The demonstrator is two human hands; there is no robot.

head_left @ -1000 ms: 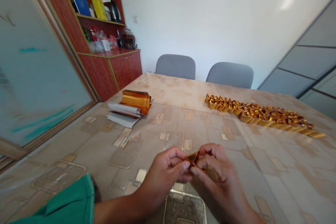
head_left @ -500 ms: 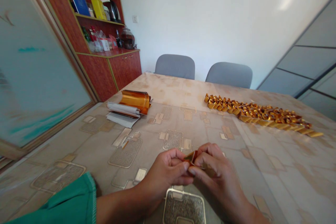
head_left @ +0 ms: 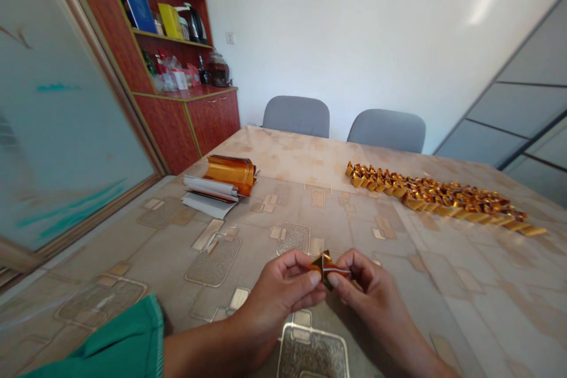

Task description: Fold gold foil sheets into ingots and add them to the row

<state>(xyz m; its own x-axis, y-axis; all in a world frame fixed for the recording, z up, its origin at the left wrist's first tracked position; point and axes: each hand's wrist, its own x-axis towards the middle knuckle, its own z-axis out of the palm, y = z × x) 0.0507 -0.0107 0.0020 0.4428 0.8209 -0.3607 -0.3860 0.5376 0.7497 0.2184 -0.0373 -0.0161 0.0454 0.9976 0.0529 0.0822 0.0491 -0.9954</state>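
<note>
Between my two hands, above the table's near part, is a small folded piece of shiny gold foil paper (head_left: 326,267). My left hand (head_left: 290,283) pinches its left side between thumb and fingers. On the right side, my right hand (head_left: 363,280) grips it the same way, thumb in front. The folds stand up in a point at the middle, and the fingers cover both ends. A curled stack of gold foil sheets (head_left: 233,171) with white backs lies farther off to the left. Rows of folded gold foil pieces (head_left: 434,195) are lined up at the right.
A patterned cloth covers the table (head_left: 283,147). Two grey chairs (head_left: 296,116) stand at its far side. A red-brown cabinet (head_left: 212,118) with shelves of bottles and a kettle is at the back left, beside a glass sliding door (head_left: 66,106).
My right hand has shifted slightly and its fingers have moved off the middle of the foil, so more of the folded piece shows. The view has tilted up a little.
</note>
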